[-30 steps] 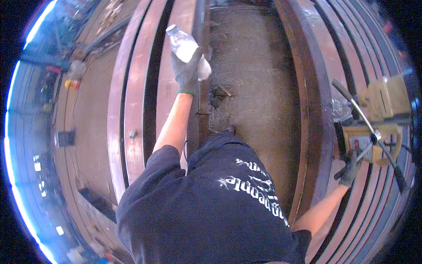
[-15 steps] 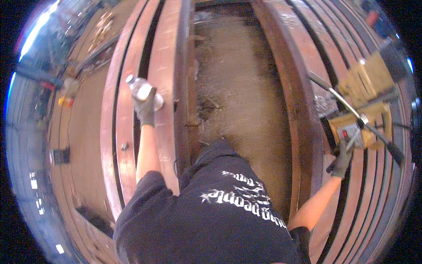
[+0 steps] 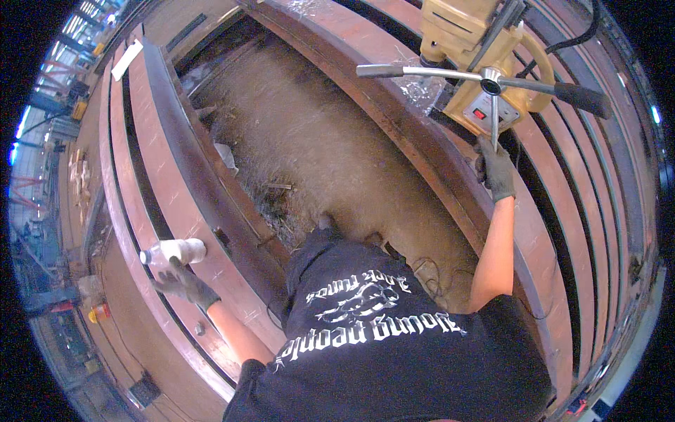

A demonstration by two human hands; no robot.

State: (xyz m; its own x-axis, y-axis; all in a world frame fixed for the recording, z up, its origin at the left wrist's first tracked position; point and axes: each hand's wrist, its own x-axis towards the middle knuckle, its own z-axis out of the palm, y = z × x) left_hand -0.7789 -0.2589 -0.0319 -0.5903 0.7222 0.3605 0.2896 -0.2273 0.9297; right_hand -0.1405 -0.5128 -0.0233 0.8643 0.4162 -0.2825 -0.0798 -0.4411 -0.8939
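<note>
At left of frame, just below mid-height, see whitish bottle [image 3: 184, 250] over reddish beam [image 3: 179, 200]; holding left hand [image 3: 188, 287] at it with fingers wide, can't tell if touching. Upper right, gripping lower lever [image 3: 494, 121] of yellow machine [image 3: 455, 32] with right hand [image 3: 497, 169], narrow-fingered.
</note>
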